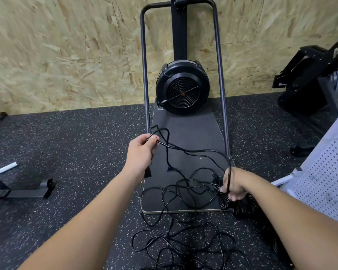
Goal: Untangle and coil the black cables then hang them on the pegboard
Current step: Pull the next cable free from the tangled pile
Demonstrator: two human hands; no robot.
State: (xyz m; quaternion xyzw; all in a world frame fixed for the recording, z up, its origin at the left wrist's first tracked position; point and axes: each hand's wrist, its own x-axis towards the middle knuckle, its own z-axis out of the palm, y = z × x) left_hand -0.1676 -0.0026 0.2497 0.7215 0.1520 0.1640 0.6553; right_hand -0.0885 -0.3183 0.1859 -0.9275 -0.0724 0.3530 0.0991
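Note:
A tangle of thin black cables [183, 193] lies loosely over the machine's base plate and the speckled floor below it. My left hand [141, 151] is raised above the plate, fingers closed on a loop of cable that hangs down with a plug near my wrist. My right hand [234, 185] is lower and to the right, gripping a bunch of cable strands; one strand runs taut between both hands. The white pegboard [324, 178] leans at the right edge.
A black fan machine [182, 87] with a tall metal frame stands against the chipboard wall, its flat base plate [185, 125] under the cables. Another black machine [310, 82] sits at the right. A metal foot [23, 191] lies on the floor at left.

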